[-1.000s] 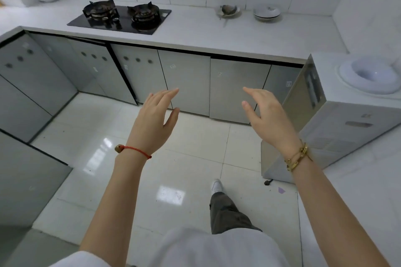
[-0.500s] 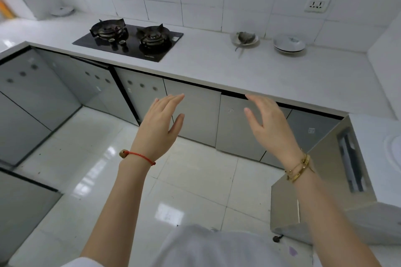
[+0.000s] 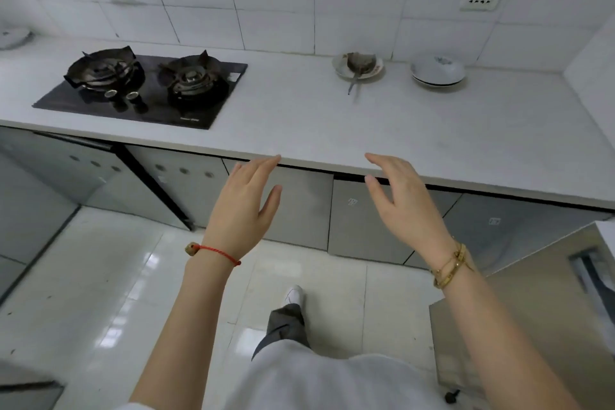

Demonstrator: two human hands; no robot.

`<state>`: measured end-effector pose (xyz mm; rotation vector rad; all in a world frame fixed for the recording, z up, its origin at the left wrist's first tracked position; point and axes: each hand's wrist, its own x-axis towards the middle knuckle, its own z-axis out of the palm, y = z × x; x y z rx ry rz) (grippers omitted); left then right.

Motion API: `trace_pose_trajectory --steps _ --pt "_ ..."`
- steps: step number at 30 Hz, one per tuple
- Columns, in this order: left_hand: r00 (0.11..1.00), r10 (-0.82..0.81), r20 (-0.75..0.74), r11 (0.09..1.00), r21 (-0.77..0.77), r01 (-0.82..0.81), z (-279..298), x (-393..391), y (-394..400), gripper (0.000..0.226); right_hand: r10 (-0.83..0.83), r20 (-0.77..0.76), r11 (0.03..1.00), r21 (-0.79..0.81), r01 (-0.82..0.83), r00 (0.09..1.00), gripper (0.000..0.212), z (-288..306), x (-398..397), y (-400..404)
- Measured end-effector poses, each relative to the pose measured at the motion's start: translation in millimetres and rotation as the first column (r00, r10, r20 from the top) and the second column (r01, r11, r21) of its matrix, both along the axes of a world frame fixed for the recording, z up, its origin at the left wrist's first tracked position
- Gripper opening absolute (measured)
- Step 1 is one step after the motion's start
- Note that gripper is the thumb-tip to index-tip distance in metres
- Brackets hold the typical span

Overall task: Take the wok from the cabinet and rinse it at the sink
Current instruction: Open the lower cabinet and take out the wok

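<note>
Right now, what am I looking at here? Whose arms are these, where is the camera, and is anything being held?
There is no machine here. A person wears one camera on the head, looking forward and down, so you see their own arms reaching out. The left hand, with a red string bracelet, and the right hand, with gold bracelets, are both open and hold nothing. They hover in front of closed grey cabinet doors under a white counter. On the counter lie a two-burner gas stove, a plate with a utensil and a stack of dishes. No wok or sink shows yet. Below you see the person's shoe on the tiled floor.
</note>
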<state>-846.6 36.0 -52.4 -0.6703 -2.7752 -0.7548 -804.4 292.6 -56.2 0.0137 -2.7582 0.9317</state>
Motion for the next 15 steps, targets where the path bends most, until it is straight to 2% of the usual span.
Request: trace_pose_trajectory --steps 9,15 --pt "0.975 -0.222 0.033 0.974 -0.034 0.223 1 -172 -11 0.044 -0.191 0.016 0.980 -0.059 0.192 0.981 0.041 -2 -125 -37" --pt "0.933 -0.356 0.062 0.931 -0.064 0.359 -7 -241 -6 0.044 -0.312 0.032 0.948 -0.053 0.314 0.949 0.040 -8 -163 -47"
